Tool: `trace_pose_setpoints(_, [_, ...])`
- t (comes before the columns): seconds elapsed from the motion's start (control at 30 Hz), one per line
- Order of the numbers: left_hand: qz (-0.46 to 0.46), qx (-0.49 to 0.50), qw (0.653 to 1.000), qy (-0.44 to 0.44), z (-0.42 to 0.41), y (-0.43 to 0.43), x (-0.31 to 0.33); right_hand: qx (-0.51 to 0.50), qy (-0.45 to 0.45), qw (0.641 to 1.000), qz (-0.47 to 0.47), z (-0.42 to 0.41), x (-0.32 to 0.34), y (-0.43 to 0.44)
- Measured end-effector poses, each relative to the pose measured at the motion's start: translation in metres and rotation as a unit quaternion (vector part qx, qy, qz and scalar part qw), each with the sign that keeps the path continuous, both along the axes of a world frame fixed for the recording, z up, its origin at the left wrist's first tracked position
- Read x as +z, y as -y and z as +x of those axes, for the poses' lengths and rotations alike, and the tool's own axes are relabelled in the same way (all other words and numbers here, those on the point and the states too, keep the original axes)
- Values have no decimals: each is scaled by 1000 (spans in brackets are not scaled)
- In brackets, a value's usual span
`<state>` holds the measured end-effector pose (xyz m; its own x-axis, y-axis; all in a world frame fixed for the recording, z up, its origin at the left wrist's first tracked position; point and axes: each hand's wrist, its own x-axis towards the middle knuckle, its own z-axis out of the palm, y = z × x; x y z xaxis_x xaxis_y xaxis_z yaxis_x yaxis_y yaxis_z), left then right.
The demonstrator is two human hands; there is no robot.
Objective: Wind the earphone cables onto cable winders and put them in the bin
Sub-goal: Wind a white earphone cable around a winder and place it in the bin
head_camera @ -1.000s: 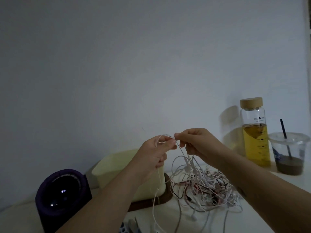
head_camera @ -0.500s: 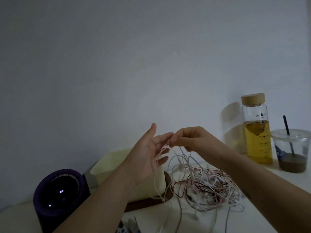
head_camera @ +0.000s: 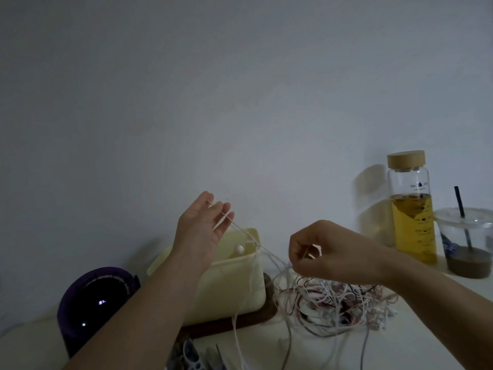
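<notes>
One cable (head_camera: 269, 253), diagonal: left hand (head_camera: 200, 228) high, right hand (head_camera: 328, 252) low.

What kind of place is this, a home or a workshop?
Probably a home table or desk: a glass bottle of yellow drink, a takeaway cup with a straw, and tangled earphone cables are on it.

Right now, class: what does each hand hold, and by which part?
The right hand pinches a white earphone cable by a small loop. The left hand has no grip on anything; the cable only drapes over its straight fingers.
</notes>
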<state>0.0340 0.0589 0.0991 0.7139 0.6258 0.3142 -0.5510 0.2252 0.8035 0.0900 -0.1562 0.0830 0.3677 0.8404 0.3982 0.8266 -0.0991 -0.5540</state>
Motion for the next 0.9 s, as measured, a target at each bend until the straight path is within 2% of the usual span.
trace_pose_setpoints(0.17, [-17,9,999,-25,-3,-18,6,-51,-25,995,-80,20,-3,13])
trace_pose_setpoints(0.33, [-16,63,997,-28,-2,-28,6,-113,-8,978,-173,46,-15,15])
trace_pose_setpoints(0.4, [-13,103,994,-17,-1,-26,7,-127,-7,975,-183,52,-19,11])
trace_pose_setpoints(0.47, [-23,144,989,0,1,-23,7,-146,-1,978,-146,56,-20,7])
trace_pose_setpoints(0.53, [-30,142,989,3,1,-20,3,-167,-51,984,-39,58,-20,4])
trace_pose_setpoints(0.6, [-29,82,996,-3,2,-15,-2,-158,-179,966,98,61,-21,2])
trace_pose_setpoints(0.67, [-10,19,1000,-23,0,-7,-6,-108,-310,926,186,59,-19,-2])
trace_pose_setpoints(0.73, [3,-33,998,-50,0,3,-7,-39,-413,883,217,52,-15,-8])
trace_pose_setpoints(0.8, [19,-76,994,-71,0,15,-7,18,-479,851,214,43,-10,-16])
trace_pose_setpoints(0.83, [26,-93,992,-76,-1,21,-7,30,-483,852,201,39,-9,-20])
trace_pose_setpoints(0.9, [24,-110,991,-71,2,26,-7,5,-408,899,163,34,-12,-29])
